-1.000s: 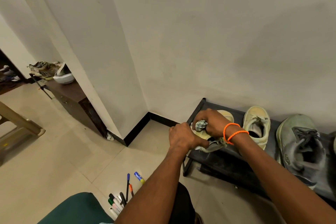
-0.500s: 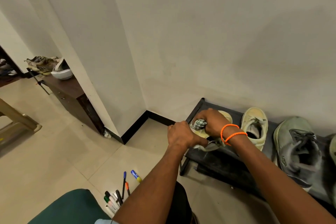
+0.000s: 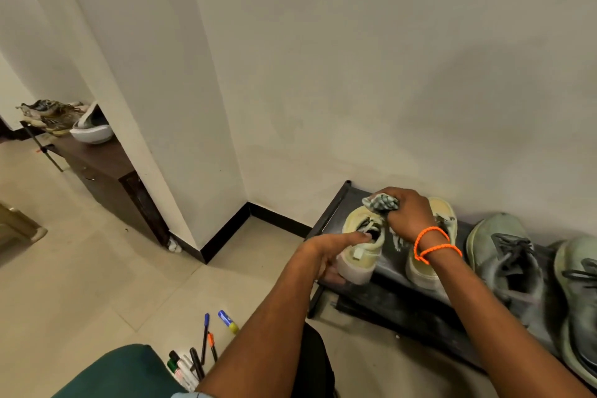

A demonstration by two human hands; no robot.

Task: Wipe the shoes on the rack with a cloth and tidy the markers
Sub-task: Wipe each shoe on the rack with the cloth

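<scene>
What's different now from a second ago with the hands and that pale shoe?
The right hand, gripping the crumpled grey-green cloth, slid up off the pale yellow sneaker toward the wall. The left hand shifted from gripping over the sneaker to holding its heel, forefinger straight. The black shoe rack and floor markers stayed put.

Pale yellow shoe (image 3: 363, 247), mottled grey-green cloth (image 3: 381, 202), black rack (image 3: 387, 271), orange wristbands (image 3: 433, 244), grey-green sneakers (image 3: 507, 255).
</scene>
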